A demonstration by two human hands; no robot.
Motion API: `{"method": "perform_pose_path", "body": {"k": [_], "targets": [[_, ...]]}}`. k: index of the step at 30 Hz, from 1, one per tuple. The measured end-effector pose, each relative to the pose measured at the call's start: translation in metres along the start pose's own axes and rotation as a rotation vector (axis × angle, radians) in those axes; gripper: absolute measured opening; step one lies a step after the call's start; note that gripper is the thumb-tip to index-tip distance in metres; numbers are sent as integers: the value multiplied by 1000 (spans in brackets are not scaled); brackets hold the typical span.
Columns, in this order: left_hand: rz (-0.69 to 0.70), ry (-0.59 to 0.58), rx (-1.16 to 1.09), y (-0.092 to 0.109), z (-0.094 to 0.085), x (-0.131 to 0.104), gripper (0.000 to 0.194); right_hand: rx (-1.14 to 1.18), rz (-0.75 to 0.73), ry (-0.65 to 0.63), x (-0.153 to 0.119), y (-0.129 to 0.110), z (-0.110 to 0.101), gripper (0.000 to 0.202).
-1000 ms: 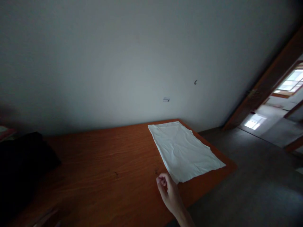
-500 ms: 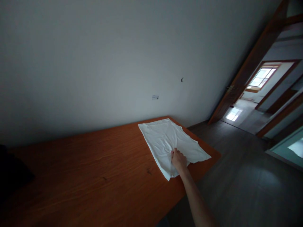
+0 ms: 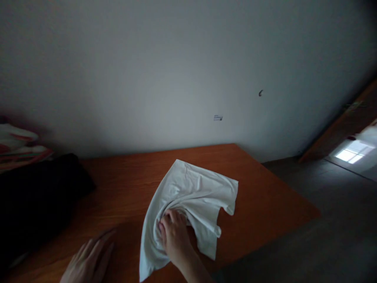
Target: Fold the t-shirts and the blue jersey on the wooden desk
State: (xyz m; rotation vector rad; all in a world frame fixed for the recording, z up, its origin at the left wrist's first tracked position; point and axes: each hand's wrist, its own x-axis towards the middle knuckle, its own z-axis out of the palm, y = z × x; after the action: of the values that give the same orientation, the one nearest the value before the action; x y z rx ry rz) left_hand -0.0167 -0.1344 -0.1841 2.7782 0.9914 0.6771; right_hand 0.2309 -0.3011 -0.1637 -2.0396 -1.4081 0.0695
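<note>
Two bare hands are at one wooden table, and one of them grips one white cloth.
The right hand [image 3: 176,232] is closed on the one white cloth [image 3: 198,190], which lies on the one wooden table [image 3: 265,200]; the fabric is bunched and makes curved folds around the fingers, while its other parts spread towards the wall and to the right. The left hand [image 3: 90,257] is open and holds nothing, with its fingers extended, to the left of the cloth and apart from it; whether it touches the table, I cannot tell. At the left side there is one black fabric item [image 3: 44,192], and behind it are some red and white fabrics [image 3: 20,145], whose number is not clear. One small label [image 3: 218,118] is on the one pale wall [image 3: 141,78].
</note>
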Motion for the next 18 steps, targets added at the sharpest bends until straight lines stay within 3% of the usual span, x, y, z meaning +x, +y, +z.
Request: {"method": "perform_pose_path", "body": {"k": [4, 7, 9, 11, 14, 16, 18], "targets": [[89, -40, -140, 47, -10, 33, 37, 298, -263, -179, -19, -38, 2, 36], [152, -115, -189, 89, -14, 61, 33, 426, -263, -258, -20, -32, -21, 29], [192, -156, -188, 113, -9, 77, 30, 437, -209, -264, -14, -12, -44, 17], [219, -190, -197, 135, 1, 91, 29, 396, -159, -197, -6, 19, -65, 17], [258, -251, -232, 168, 22, 109, 33, 229, -17, 56, 1, 78, -88, 25], [270, -289, -258, 187, 36, 119, 36, 66, 64, 229, -1, 114, -94, 31], [283, -319, -311, 198, 49, 128, 28, -2, 119, 330, -7, 141, -93, 37]]}}
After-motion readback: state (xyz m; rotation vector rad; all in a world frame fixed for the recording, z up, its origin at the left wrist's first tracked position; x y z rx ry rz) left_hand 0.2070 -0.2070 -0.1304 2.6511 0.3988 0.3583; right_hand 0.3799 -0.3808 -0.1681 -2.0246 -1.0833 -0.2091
